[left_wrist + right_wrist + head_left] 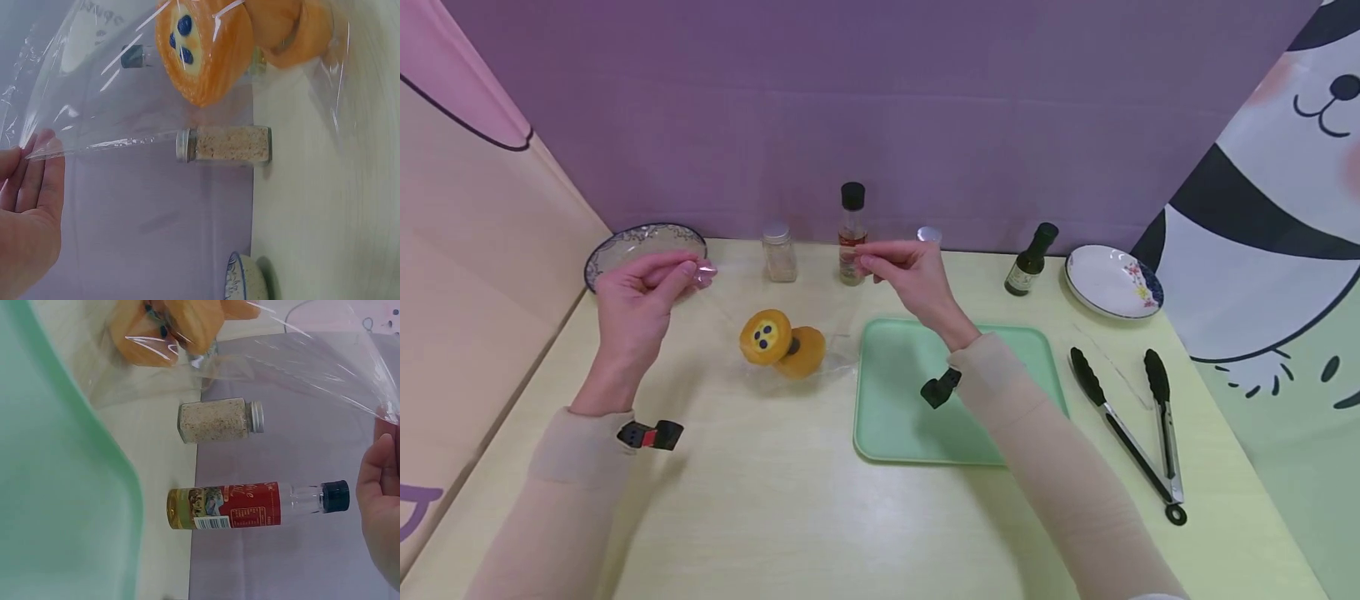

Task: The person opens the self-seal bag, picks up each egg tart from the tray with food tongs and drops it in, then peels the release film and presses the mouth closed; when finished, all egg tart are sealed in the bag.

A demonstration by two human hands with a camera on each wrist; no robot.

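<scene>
A clear plastic bag holds several golden pastries; one pastry has a pale centre with dark blue berries, and another lies against it. My left hand pinches one upper corner of the bag between thumb and fingers, in front of a patterned bowl. On the other side, my right hand pinches the bag's opposite edge, above the back of the green tray. Both wrist views show the film stretched up from the pastries to the fingers. In the head view the film is hardly visible.
Along the back stand the patterned bowl, a spice jar, an oil bottle, a silver-lidded container partly hidden by my right hand, a dark bottle and a floral dish. Black-tipped tongs lie right of the tray.
</scene>
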